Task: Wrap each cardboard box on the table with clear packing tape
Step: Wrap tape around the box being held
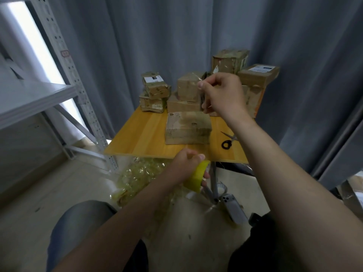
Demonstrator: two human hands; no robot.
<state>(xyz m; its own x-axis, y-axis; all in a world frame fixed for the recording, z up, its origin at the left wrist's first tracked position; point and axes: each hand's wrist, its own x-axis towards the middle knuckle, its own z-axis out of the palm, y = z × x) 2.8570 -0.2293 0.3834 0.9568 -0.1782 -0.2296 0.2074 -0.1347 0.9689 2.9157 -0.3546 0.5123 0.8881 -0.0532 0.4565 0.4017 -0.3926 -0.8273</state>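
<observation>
Tape roll (197, 177) in left hand (183, 163), glossy strip (197, 77) in right hand (222, 93)

Bare table (137, 138) left; box stacks (184, 91) behind.

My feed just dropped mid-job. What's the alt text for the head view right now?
The person's right-hand grip pinches a clear tape strip up over the table, while the left-hand grip holds a yellow tape roll below its near edge. One cardboard box lies near the front, scissors to its right, more boxes stacked behind.
</observation>
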